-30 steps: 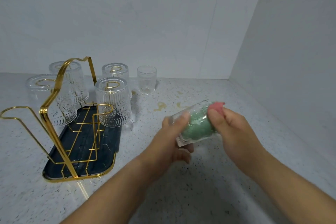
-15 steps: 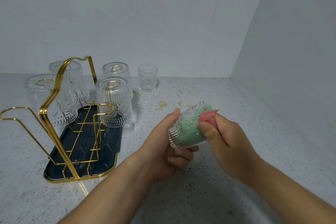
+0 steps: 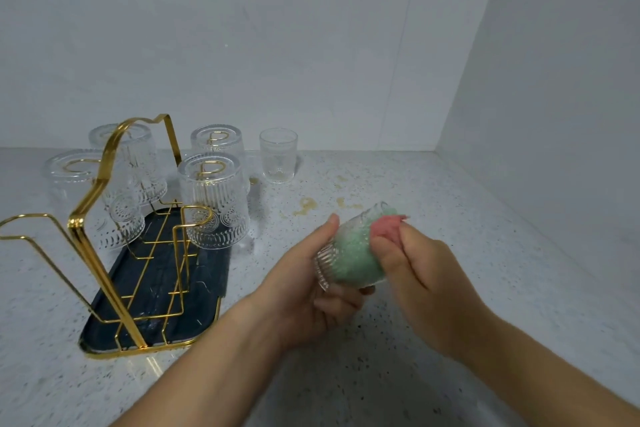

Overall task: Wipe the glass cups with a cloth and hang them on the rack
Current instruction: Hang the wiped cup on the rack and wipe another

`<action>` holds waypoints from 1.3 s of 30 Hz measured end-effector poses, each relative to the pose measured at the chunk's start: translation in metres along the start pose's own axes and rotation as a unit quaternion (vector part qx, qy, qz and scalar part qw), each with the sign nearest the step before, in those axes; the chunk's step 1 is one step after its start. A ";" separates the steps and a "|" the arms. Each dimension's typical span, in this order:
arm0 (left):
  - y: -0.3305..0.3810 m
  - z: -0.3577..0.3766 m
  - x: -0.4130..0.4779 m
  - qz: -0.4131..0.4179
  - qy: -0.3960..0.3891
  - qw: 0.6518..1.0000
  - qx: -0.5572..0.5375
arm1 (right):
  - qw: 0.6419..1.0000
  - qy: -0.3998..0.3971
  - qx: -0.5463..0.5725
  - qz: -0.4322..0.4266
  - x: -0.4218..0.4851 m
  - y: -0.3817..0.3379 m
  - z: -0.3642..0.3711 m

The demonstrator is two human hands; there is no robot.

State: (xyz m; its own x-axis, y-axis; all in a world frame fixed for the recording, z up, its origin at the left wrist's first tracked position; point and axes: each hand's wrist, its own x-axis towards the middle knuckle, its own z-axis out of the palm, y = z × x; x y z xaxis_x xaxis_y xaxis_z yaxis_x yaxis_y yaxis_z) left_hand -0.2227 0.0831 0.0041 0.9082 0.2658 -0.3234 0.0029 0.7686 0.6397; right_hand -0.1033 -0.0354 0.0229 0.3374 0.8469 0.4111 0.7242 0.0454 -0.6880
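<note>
Above the counter's (image 3: 485,253) middle, the left hand (image 3: 308,291) is gripping a cup (image 3: 341,260), now turned slightly. The right hand (image 3: 422,284) is gripping the cloth (image 3: 386,227) stuffed inside. Wiping is likely continuing; hanging comes later.

The cup (image 3: 327,265) in my left hand (image 3: 301,295) is clear glass, ribbed and shiny. The cloth (image 3: 353,255) gripped by my right hand (image 3: 419,277) looks soft and fuzzy, green with a matt pink end. At the left of the frame the rack (image 3: 88,218) is polished gold metal wire, and its tray (image 3: 207,274) is dark and glossy. The hanging cups (image 3: 216,208) are clear embossed glass. The counter (image 3: 450,204) looks like smooth speckled stone with a faint sheen. The wall (image 3: 311,62) is matt white.
</note>
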 end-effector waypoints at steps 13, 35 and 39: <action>-0.015 0.002 0.005 0.294 0.124 0.917 0.239 | 0.977 -0.004 0.149 0.150 0.024 -0.012 -0.012; 0.003 -0.001 -0.005 -0.051 -0.049 0.994 -0.079 | 0.999 -0.027 -0.029 -0.034 0.014 -0.007 -0.008; -0.003 0.011 -0.008 0.039 -0.065 0.995 0.064 | 0.998 0.016 0.049 0.042 0.024 -0.012 -0.022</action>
State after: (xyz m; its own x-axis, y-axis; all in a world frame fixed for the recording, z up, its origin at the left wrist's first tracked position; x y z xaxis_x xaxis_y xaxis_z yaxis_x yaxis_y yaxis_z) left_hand -0.2253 0.0723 0.0122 0.9543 0.2378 -0.1811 -0.0245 0.6661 0.7455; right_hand -0.0908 -0.0269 0.0540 0.4150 0.8327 0.3667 0.6302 0.0276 -0.7760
